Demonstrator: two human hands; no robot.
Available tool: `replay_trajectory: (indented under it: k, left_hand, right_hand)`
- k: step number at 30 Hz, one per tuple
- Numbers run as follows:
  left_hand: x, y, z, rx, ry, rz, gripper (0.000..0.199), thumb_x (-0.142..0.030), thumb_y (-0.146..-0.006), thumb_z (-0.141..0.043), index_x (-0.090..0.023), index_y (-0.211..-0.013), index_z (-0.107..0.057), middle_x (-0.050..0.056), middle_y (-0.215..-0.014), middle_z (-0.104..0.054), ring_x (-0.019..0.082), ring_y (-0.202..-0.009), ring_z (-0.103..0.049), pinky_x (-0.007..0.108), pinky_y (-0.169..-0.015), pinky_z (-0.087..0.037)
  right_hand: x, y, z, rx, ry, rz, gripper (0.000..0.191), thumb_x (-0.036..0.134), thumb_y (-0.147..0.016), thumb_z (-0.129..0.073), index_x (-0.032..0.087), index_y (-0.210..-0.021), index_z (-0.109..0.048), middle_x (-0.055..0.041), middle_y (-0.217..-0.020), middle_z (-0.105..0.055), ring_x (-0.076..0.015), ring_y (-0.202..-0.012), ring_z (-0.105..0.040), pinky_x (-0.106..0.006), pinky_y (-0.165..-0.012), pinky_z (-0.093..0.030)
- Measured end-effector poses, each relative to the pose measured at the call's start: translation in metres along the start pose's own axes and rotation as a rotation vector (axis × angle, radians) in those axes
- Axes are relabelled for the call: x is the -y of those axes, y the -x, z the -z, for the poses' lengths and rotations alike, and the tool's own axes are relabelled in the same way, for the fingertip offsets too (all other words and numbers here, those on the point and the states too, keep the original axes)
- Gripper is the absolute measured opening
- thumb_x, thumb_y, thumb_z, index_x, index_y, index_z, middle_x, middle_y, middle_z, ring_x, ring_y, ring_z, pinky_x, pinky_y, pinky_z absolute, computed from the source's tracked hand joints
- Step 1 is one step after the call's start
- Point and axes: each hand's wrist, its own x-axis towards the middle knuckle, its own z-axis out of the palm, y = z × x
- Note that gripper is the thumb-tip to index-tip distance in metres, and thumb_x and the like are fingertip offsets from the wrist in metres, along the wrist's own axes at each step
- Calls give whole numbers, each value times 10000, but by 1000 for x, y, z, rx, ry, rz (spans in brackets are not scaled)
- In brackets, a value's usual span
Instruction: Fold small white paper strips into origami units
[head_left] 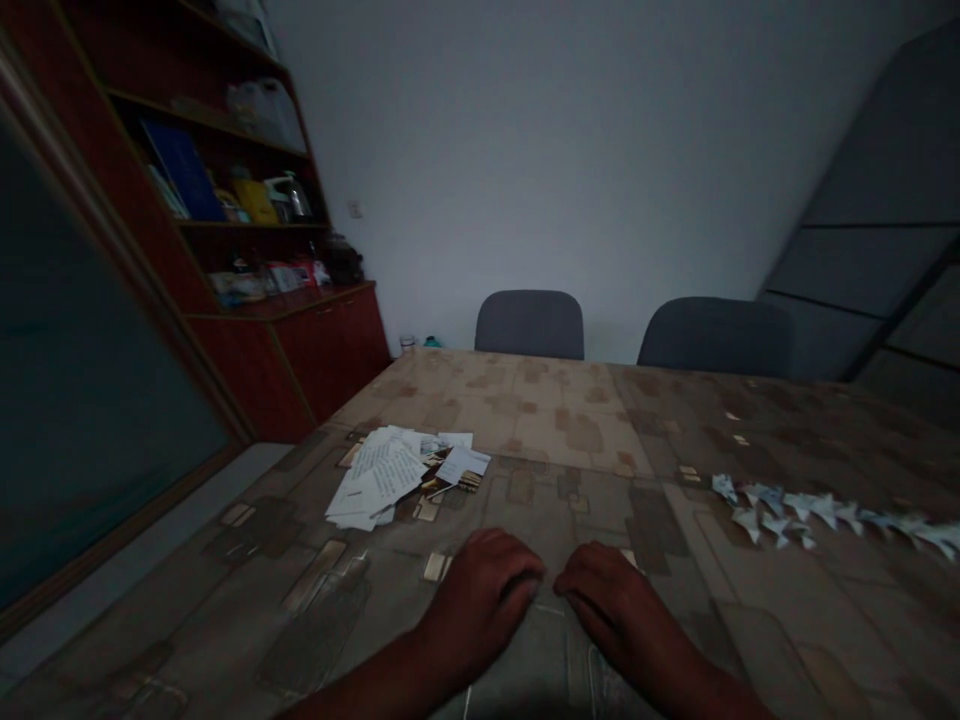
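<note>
My left hand [487, 590] rests on the patterned tablecloth [525, 400] near the front, its fingers loosely curled and its thumb a little apart from them. Close beside it, across a small gap, my right hand [611, 600] lies in a similar pose, with the fingertips of both pointing toward each other. I see nothing held in either hand; the undersides of the fingers are hidden. Beyond my left hand is a loose pile of printed paper slips [386, 475]. Off to the right stretches a row of small folded paper pieces [780, 510] with pointed ends.
Two grey chairs [529, 322] stand at the table's far side before a pale wall. At the left rises a reddish wooden cabinet [322, 350] whose shelves bear a blue folder [184, 170], a kettle [298, 197] and other goods. The room is dim.
</note>
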Motion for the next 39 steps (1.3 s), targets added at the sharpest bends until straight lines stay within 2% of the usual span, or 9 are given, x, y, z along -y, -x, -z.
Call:
replay_trajectory:
  k: [2,6,9,13,18,24,28,33,39]
  left_hand:
    - [10,-8,16,7,-138,-33,172,-160,-854,-562,-206,-980,-669,60,-990,-703,238,-958,-599,411,-917,-401]
    - [39,-24,45,-33,-341,40,312,-190,-846,-582,-203,-1155,-615,105,-1222,-645,277,-1153,-553,515,-1070,-285]
    - [59,-32,57,28,-459,94,418,-196,-838,-601,-191,-1253,-556,140,-1350,-560,298,-1286,-464,551,-1110,-214]
    - [74,-40,67,98,-567,117,453,-165,-840,-602,-190,-1285,-523,146,-1383,-531,297,-1335,-415,573,-1112,-185]
    - [82,-45,69,110,-621,97,356,-160,-838,-614,-221,-1187,-585,127,-1291,-608,291,-1242,-515,569,-1102,-187]
    - [89,-42,61,81,-639,50,183,-190,-912,-536,-212,-1061,-641,90,-1137,-687,256,-1114,-590,525,-1112,-163]
    - [93,-41,57,51,-640,30,205,-187,-949,-471,-211,-1046,-650,71,-1071,-712,232,-1050,-614,509,-1114,-161]
    - [96,-39,59,15,-621,3,230,-172,-949,-458,-180,-1046,-666,87,-1053,-724,234,-995,-644,495,-1098,-232]
    - [93,-33,59,-45,-584,-26,245,-168,-939,-470,-224,-926,-708,25,-927,-751,193,-915,-667,459,-1103,-270]
  right_hand:
    - [-1,1,0,-9,-6,17,204,63,-889,-493,196,-935,-641,-54,-868,-639,-212,-825,-585,-329,-730,-436]
    - [0,-1,0,-13,-5,23,206,61,-885,-489,194,-916,-644,-57,-862,-635,-213,-825,-589,-334,-731,-443]
    - [1,-3,0,-23,9,9,218,50,-875,-487,194,-913,-646,-57,-864,-638,-210,-818,-592,-330,-726,-445]
    - [2,-3,0,-19,17,3,210,64,-876,-493,192,-934,-649,-60,-875,-642,-210,-823,-591,-332,-732,-442]
    - [-1,-2,-2,-20,7,12,203,98,-902,-470,204,-928,-642,-50,-865,-630,-203,-824,-584,-322,-727,-428]
    - [-3,0,-3,-25,12,24,224,93,-899,-454,209,-944,-641,-50,-869,-629,-200,-812,-578,-322,-727,-428]
    - [-4,0,-3,-20,7,23,225,90,-904,-446,202,-947,-637,-54,-869,-621,-206,-818,-573,-331,-730,-426]
    - [-3,0,-3,-17,-4,15,206,95,-898,-464,200,-935,-637,-57,-866,-626,-212,-815,-573,-337,-722,-428]
    - [-2,-1,-2,-7,2,21,217,82,-903,-451,189,-933,-638,-64,-861,-629,-214,-812,-581,-338,-713,-440]
